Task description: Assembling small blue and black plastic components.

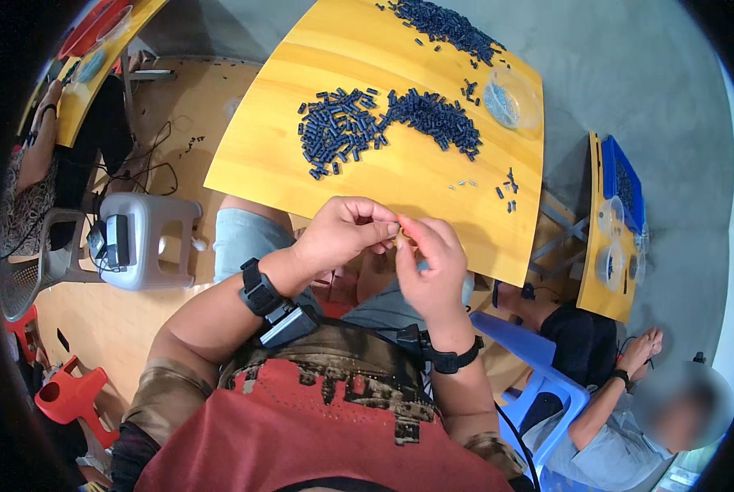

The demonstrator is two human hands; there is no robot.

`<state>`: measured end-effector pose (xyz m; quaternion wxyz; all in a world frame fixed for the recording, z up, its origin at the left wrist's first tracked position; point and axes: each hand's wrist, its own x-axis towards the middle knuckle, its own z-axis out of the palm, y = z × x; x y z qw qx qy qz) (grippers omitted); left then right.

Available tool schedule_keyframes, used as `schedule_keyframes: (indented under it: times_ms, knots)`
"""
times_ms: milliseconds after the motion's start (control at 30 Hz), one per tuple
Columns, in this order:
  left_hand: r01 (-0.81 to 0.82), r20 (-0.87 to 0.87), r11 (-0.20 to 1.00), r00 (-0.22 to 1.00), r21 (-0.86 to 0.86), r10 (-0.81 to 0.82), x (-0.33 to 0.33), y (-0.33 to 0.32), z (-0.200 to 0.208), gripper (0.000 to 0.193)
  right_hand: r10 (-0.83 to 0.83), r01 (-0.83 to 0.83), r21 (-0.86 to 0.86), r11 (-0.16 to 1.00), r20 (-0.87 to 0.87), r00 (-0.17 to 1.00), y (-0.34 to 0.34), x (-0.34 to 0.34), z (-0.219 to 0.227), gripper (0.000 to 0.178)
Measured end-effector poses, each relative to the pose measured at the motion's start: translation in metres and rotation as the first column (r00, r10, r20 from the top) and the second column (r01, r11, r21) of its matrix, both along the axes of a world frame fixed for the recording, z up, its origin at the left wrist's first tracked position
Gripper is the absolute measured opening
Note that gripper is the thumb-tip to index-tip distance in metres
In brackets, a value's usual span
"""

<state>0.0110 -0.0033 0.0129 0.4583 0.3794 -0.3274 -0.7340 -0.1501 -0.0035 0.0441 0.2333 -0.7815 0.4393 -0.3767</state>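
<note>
Both my hands meet above the near edge of the yellow table [301, 78], fingertips almost touching. My left hand [346, 234] is closed in a pinch, thumb against forefinger. Facing it, my right hand [434, 261] pinches too. Between the fingertips is something tiny, perhaps yellowish, which I cannot make out; the fingers cover most of it. Beyond the hands lie a pile of short black cylindrical pieces [334, 131] and, to its right, a second black pile [434, 119]. A few small silvery bits [463, 184] and loose black pieces [510, 180] lie nearer my right hand.
A third black heap [449, 26] lies at the table's far end, near a clear plastic bowl [533, 92] of small silvery parts. A grey stool [141, 238] stands at left. At right, a person [621, 418] sits by a blue chair [539, 369] and another table [603, 287].
</note>
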Motion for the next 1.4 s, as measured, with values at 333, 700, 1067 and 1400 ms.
schedule_keyframes:
  times_ms: [333, 700, 1067, 1400]
  knots:
    - [-0.037, -0.019, 0.992, 0.999, 0.117, 0.040, -0.003, 0.002, -0.013, 0.014, -0.002, 0.009, 0.158, 0.987, -0.043, 0.999, -0.001, 0.006, 0.002, 0.033]
    - [0.009, -0.094, 0.980, 0.996, 0.201, 0.010, -0.002, 0.004, -0.012, 0.017, -0.046, 0.047, 0.041, 0.998, -0.047, 0.998, -0.003, 0.003, -0.011, 0.027]
    - [0.009, -0.065, 0.978, 0.998, 0.211, 0.005, -0.003, 0.004, -0.015, 0.016, -0.025, 0.026, 0.008, 1.000, -0.090, 0.996, -0.005, 0.002, -0.014, 0.026]
    - [0.005, -0.043, 0.979, 0.999, 0.205, 0.004, -0.004, 0.007, -0.016, 0.016, 0.063, -0.068, -0.023, 0.997, -0.166, 0.984, -0.010, -0.003, -0.014, 0.020]
